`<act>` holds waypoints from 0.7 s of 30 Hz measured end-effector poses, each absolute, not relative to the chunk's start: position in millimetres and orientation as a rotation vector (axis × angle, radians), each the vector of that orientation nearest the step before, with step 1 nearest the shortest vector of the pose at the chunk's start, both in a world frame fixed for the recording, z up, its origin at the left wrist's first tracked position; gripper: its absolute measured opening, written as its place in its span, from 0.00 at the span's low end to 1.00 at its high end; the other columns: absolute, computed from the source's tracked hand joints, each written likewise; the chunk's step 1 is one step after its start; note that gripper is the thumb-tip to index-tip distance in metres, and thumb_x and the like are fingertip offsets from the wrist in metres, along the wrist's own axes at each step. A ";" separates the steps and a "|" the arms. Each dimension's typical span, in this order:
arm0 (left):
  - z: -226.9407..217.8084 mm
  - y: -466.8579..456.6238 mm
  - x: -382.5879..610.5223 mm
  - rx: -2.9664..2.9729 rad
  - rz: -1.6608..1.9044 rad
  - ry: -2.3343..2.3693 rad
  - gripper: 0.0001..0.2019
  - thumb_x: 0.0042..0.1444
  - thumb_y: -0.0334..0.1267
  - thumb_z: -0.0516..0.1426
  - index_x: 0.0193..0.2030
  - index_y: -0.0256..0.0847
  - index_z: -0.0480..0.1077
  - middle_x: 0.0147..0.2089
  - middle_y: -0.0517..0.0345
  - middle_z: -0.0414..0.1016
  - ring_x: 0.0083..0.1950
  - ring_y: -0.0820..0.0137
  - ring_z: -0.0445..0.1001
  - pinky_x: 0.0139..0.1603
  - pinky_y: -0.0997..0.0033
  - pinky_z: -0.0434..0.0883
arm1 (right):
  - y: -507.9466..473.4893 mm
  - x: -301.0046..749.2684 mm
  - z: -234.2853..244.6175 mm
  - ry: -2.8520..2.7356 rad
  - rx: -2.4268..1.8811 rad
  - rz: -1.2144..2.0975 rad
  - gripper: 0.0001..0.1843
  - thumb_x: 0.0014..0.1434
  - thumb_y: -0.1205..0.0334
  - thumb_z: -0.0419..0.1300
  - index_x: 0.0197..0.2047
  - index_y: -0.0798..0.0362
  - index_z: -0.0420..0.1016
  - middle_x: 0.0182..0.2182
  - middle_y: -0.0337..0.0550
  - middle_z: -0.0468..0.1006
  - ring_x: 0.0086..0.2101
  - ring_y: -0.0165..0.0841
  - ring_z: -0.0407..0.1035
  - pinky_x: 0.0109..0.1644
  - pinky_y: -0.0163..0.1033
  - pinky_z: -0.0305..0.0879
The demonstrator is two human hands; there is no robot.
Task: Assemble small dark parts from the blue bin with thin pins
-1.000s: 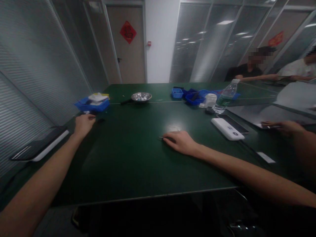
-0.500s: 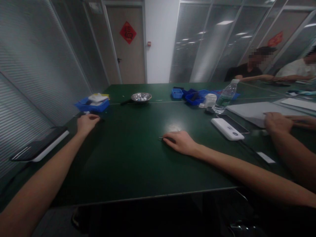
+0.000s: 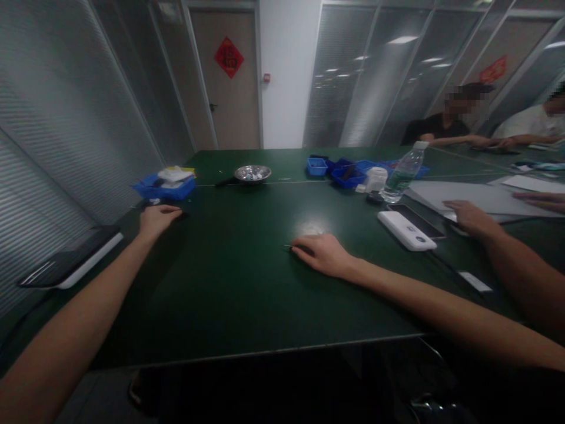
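Observation:
My left hand (image 3: 158, 219) is at the table's left side, just in front of a blue tray (image 3: 179, 192). Its fingers are pinched together at a small dark piece (image 3: 184, 215), too blurred to name. My right hand (image 3: 324, 254) rests on the green tabletop (image 3: 229, 282) near the middle, its fingers closed. From its fingertips a thin, shiny pin-like piece (image 3: 286, 247) sticks out to the left. A wide stretch of tabletop lies between the two hands.
A metal bowl (image 3: 252, 174) with small pieces stands farther back. Blue bins (image 3: 316, 167), a water bottle (image 3: 404, 172), a white power bank (image 3: 406, 231) and a phone (image 3: 417, 220) lie right of centre. At the right, another person's hand (image 3: 474, 217) touches a laptop-like slab (image 3: 436, 194).
My left hand has shifted slightly to the right with the dark piece. My right hand stays put. The other person's hand at the right has moved left and farther back.

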State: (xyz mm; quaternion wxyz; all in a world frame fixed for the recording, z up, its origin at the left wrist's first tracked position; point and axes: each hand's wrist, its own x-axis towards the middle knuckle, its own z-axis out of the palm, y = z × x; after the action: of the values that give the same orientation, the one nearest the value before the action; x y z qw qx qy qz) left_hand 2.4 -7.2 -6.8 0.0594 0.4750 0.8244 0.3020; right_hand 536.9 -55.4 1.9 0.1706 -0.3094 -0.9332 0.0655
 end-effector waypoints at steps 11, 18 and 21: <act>-4.3 -7.0 9.7 1.494 0.938 2.426 0.19 0.54 0.52 0.66 0.47 0.45 0.84 0.48 0.52 0.84 0.49 0.53 0.80 0.52 0.55 0.76 | -54.9 536.8 3.0 -2.657 -0.874 0.200 0.19 0.75 0.51 0.51 0.55 0.51 0.77 0.42 0.45 0.83 0.36 0.36 0.77 0.40 0.39 0.68; -3.1 -8.6 19.1 1.503 0.905 2.418 0.18 0.54 0.50 0.66 0.49 0.45 0.84 0.47 0.52 0.85 0.47 0.53 0.81 0.52 0.55 0.76 | -55.5 536.8 3.2 -2.659 -0.875 0.195 0.19 0.75 0.51 0.51 0.56 0.51 0.77 0.42 0.45 0.83 0.36 0.35 0.77 0.40 0.38 0.68; -3.3 -10.4 21.5 1.475 0.929 2.428 0.19 0.55 0.49 0.65 0.49 0.43 0.84 0.44 0.52 0.85 0.43 0.56 0.80 0.50 0.58 0.76 | -55.8 536.5 3.5 -2.658 -0.871 0.184 0.19 0.75 0.52 0.51 0.56 0.51 0.77 0.42 0.45 0.83 0.36 0.35 0.77 0.40 0.38 0.68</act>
State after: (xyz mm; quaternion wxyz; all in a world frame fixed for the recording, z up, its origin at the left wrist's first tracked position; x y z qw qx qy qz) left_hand 21.5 -10.4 -3.3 0.0762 0.4920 0.8100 0.3100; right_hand 536.5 -55.8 3.5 0.1686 -0.3063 -0.9346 0.0649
